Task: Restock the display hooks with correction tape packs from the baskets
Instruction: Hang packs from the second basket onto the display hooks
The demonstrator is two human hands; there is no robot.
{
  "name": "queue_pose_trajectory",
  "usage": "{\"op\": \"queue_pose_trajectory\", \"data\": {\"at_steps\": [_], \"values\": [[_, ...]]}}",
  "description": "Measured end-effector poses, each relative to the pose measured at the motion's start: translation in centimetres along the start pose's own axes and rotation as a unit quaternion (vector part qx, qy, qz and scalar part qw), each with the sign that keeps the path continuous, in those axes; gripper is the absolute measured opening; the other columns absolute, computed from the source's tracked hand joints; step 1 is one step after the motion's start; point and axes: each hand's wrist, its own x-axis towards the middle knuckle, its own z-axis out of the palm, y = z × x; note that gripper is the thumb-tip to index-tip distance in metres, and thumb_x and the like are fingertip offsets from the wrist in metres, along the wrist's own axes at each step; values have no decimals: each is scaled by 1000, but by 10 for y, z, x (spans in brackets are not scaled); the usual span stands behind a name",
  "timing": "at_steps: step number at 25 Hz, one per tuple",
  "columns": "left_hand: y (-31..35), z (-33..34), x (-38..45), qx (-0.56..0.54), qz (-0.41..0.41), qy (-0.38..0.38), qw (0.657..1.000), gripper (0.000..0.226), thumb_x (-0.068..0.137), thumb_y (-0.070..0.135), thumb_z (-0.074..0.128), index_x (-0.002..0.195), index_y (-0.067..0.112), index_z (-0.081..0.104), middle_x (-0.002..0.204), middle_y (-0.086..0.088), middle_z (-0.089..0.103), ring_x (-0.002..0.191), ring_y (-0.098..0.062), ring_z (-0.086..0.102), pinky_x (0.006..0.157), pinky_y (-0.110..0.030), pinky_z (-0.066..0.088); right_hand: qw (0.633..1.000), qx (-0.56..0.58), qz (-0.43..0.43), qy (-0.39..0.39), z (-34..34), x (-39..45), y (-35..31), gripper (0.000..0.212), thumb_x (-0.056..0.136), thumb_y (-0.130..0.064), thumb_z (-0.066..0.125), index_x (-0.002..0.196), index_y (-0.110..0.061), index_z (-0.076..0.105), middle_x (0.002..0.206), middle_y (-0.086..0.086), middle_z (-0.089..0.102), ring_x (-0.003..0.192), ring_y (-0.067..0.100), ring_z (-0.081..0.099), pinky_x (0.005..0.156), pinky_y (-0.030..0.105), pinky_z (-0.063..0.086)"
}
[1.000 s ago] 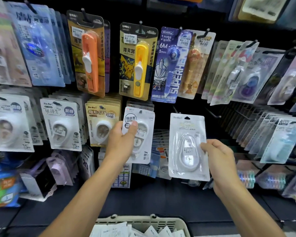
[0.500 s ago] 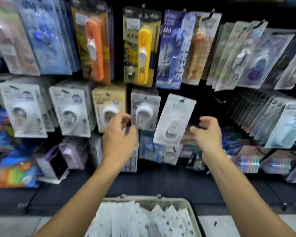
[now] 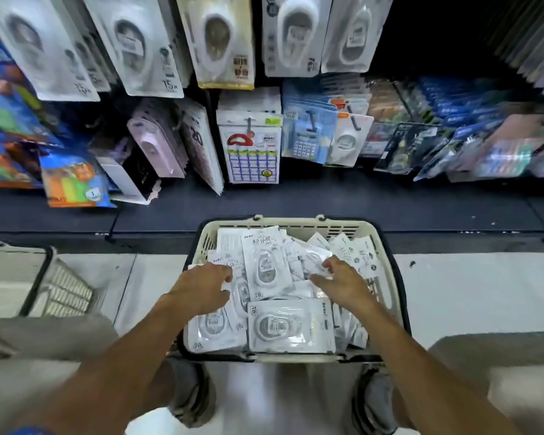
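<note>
While both hands reach down into the basket (image 3: 387, 255), the step in hand looks like picking up more packs to hang. Going from left to right: a second basket (image 3: 60, 290) sits off to the left on the floor, and what it holds cannot be seen. Next comes the left hand (image 3: 201, 287), which rests on the pile near the left side — its fingers curl down onto a pack, but I cannot tell if it has a real hold yet. In the middle lies one correction tape pack (image 3: 266, 262), face up on top of the heap, just between the two hands. Then the right hand (image 3: 343, 281) has its fingers spread a little and bent, touching the crinkly packs; it seems to hold nothing so far.

Up above, the hanging packs (image 3: 296, 36) fill the hooks at the top of the view.

Next, I think each hand needs to pinch one pack by its top edge, lift it free of the heap, and find the little hole for the hook.

A second ago, both hands were up at the display, each on a pack there. Half a second ago they had let go and were coming away with nothing in them — now the view has tipped down and the hands are in the basket.
</note>
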Motion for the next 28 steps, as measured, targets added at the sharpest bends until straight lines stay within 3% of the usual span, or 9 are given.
{"op": "queue_pose_trajectory", "data": {"at_steps": [3,7,11,14,17,20,22,26,28], "values": [[-8,8,2,-9,4,15,1000,31,96,31,55,127,27,59,117,1,68,102,-20,65,84,-33,51,987,-156,-24,37,-15,-3,-8,67,88,-65,59,135,-17,50,133,4,55,118,29,57,95,40,46],[15,3,13,-15,61,51,997,28,96,28,54,123,26,62,118,1,69,104,-23,65,86,-36,52,961,-225,-29,-157,-35,-10,-25,70,76,-51,81,134,-22,55,133,-1,60,118,22,57,91,32,44],[39,4,24,-22,132,41,990,30,92,21,56,122,25,62,118,2,69,103,-23,65,76,-31,48,928,-331,-137,-100,-8,-22,-43,71,80,-43,77,141,-22,49,140,4,49,128,29,46,104,45,36],[47,8,29,-22,155,32,987,28,90,19,58,117,24,62,117,2,69,102,-22,64,78,-32,49,909,-392,-79,-118,-6,-30,-44,64,82,-46,74,135,-17,51,136,7,51,133,32,41,109,52,31],[49,13,31,27,152,47,987,47,85,25,66,131,24,54,122,0,66,107,-25,62,79,-32,42,873,-446,-181,-73,-3,-40,-43,44,85,-31,72,123,-10,62,126,9,58,129,31,42,111,49,29],[47,18,30,-12,173,-20,985,91,72,44,82,150,29,37,120,4,53,114,-21,51,88,-33,42,888,-383,-252,-32,4,-47,-47,25,84,-19,71,107,-9,65,109,9,65,106,31,60,88,37,41],[48,17,27,-67,205,-57,975,103,64,53,87,151,34,35,117,11,46,112,-14,43,87,-30,38,941,-273,-190,-61,2,-44,-39,27,81,-21,74,105,-13,63,103,6,65,96,28,64,73,30,41],[54,26,17,-59,219,-101,969,108,64,52,89,153,38,29,139,7,50,124,-19,42,99,-35,40,982,60,-8,-181,0,-43,-12,68,74,-18,88,135,-21,56,117,-4,62,104,16,62,85,26,50],[57,34,11,-31,207,-95,973,117,66,49,89,158,37,17,147,2,47,128,-23,41,102,-38,40,984,57,-40,-167,1,-46,-11,58,77,-16,87,130,-21,64,114,-5,67,99,14,66,81,22,52]]}}
